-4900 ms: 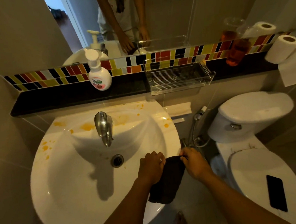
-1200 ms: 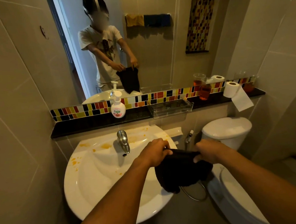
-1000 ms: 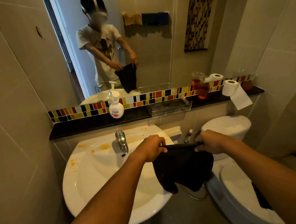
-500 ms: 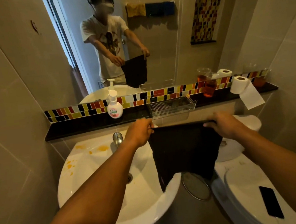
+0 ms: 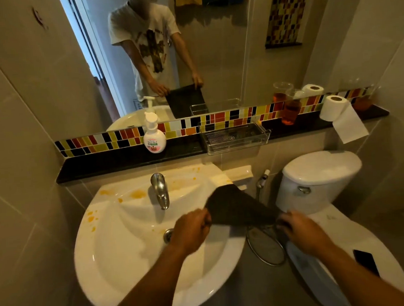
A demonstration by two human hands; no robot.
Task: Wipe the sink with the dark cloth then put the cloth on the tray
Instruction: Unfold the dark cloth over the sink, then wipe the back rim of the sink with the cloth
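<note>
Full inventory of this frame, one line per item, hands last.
sink: 1, white, orange stains on rim, lower left
faucet: 1, chrome, back of sink
dark cloth: 1, black, held over sink's right edge
tray: 1, clear, on black ledge
soap bottle: 1, white pump, ledge left of tray
cups: 2 seen, orange-tinted, ledge right
toilet paper roll: 1, white, ledge right
toilet: 1, white, right
phone: 1, black, on toilet lid
left hand: grips cloth
right hand: grips cloth
</note>
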